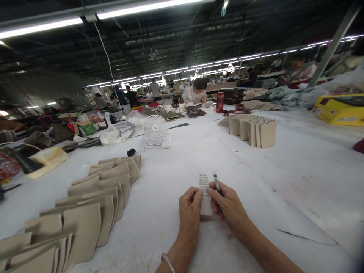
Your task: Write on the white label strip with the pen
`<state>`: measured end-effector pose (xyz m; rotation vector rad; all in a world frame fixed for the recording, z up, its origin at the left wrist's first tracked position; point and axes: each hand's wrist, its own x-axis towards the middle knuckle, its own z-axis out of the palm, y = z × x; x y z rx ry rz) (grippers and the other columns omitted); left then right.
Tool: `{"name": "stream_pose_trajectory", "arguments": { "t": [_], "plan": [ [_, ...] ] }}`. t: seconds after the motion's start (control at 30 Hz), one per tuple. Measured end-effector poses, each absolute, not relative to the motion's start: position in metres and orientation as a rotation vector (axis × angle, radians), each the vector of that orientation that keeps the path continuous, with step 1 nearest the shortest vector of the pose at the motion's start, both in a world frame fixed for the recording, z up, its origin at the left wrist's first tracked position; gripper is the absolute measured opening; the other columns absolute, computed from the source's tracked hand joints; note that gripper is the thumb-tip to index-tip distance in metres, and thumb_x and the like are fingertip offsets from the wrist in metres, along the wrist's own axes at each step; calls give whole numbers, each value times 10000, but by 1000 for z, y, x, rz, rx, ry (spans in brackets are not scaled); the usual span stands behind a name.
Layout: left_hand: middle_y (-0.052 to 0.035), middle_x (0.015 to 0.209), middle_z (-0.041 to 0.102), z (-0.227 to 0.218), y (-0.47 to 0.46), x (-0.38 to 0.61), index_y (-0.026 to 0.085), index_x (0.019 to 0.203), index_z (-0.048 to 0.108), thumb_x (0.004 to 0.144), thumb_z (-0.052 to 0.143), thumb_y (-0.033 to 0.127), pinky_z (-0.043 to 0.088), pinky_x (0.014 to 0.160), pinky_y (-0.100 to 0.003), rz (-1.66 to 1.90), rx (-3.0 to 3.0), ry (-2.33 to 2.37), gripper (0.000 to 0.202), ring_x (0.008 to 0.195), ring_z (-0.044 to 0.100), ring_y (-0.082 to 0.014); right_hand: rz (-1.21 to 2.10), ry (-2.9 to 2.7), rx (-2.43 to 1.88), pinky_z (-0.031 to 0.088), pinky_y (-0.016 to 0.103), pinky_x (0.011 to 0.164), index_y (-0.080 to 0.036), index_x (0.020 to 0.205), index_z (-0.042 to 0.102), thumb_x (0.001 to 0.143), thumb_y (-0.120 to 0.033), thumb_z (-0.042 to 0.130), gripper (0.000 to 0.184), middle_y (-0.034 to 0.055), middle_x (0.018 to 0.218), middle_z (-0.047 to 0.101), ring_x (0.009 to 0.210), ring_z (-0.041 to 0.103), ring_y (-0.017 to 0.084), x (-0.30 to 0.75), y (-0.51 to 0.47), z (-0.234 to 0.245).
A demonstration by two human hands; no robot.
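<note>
Pinching w/ both hands: your left hand (190, 207) and right hand (227, 206) grip a narrow printed paper slip (204, 189) between thumb and fingers, held just over the white worktable (284, 178). Right also clamps a thin pen (216, 182). Beige curved leather pieces (93, 204) fan out to the left; a small white fan (155, 131) sits beyond.

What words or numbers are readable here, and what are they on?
On the paper slip, pinched between left hand and right hand: printed lines, too small and blurred to read.
On the yellow box: a pale label, too blurred to read.
Nothing can be quoted.
</note>
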<state>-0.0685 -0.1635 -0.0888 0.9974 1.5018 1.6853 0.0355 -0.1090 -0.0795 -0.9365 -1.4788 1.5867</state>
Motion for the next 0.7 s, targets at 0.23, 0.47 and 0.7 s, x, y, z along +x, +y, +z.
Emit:
{"name": "stream_pose_trajectory", "arguments": {
  "t": [0.23, 0.47, 0.7],
  "plan": [
    [34, 616, 471, -87, -164, -68, 169, 656, 553, 814, 532, 367, 340, 578, -238, 1707, 1028, 1526, 254, 607, 386, -115, 1591, -1476, -933, 231, 155, 301, -203, 855, 509, 764, -539, 612, 363, -90, 383, 488, 293, 322, 61, 37, -110, -78],
    [29, 618, 486, -83, -166, -64, 170, 653, 563, 818, 525, 367, 349, 617, -252, 1714, 1083, 1533, 260, 631, 409, -128, 1574, -1475, -930, 243, 154, 308, -207, 843, 498, 751, -534, 642, 368, -99, 378, 467, 307, 323, 62, 36, -111, -74],
    [23, 625, 507, -83, -166, -65, 166, 656, 571, 825, 523, 368, 358, 631, -257, 1701, 1101, 1534, 268, 642, 430, -134, 1568, -1482, -930, 243, 151, 303, -208, 819, 485, 750, -525, 638, 358, -102, 374, 459, 309, 325, 61, 37, -112, -75]
  ]
}}
